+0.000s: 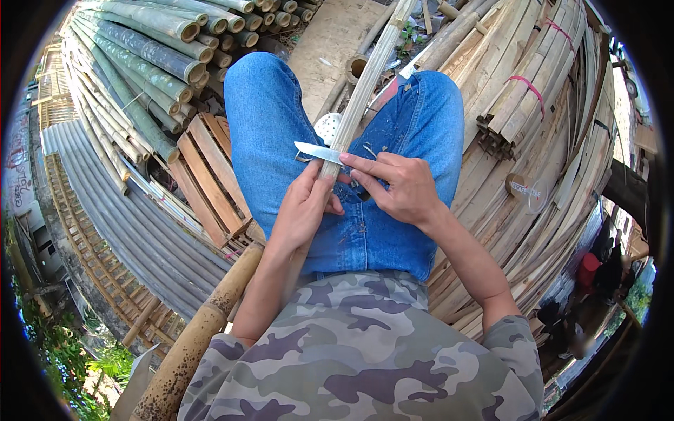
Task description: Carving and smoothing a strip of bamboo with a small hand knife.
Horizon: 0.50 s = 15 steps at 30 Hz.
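I sit in blue jeans with a long pale bamboo strip [365, 84] running from my lap up and away between my knees. My left hand [303, 210] grips the strip's near end over my left thigh. My right hand [393, 186] holds a knife [317, 151], its steel blade lying flat across the strip and pointing left, my forefinger stretched along the blade's back. The knife's handle is hidden inside my right hand.
Green bamboo poles [140, 56] are stacked at the upper left. Bundles of split bamboo slats [519, 91] tied with pink bands fill the right. A wooden pallet [207, 175] and corrugated sheet [119, 210] lie at left. A thick brown bamboo pole [196, 337] leans by my left elbow.
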Motion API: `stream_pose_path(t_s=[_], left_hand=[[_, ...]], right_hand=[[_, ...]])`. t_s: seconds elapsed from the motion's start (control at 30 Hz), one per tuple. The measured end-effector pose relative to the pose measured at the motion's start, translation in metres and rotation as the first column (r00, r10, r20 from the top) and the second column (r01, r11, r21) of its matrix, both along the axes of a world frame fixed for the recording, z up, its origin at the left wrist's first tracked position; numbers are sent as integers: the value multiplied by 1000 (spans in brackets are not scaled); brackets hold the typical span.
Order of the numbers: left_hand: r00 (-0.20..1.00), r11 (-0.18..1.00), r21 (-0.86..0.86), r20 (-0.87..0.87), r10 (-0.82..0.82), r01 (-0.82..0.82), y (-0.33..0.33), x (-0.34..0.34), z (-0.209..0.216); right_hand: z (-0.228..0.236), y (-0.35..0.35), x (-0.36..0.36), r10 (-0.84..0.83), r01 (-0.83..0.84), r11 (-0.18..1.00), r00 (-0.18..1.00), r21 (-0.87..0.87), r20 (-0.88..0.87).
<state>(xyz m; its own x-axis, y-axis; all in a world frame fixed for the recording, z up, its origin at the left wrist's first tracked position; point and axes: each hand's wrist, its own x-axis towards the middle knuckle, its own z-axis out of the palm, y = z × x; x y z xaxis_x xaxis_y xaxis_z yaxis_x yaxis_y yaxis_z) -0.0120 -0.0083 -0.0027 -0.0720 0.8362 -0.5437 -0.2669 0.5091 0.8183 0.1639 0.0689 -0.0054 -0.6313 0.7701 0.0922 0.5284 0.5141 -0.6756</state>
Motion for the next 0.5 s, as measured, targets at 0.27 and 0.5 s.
stream_pose_path(t_s=[0.27, 0.5], left_hand=[[976, 998, -67, 215, 25, -11, 18, -4, -9], [995, 987, -160, 104, 8, 9, 22, 3, -1]], right_hand=[[4, 9, -1, 11, -18, 996, 996, 87, 87], [4, 15, 1, 23, -44, 986, 991, 163, 129]])
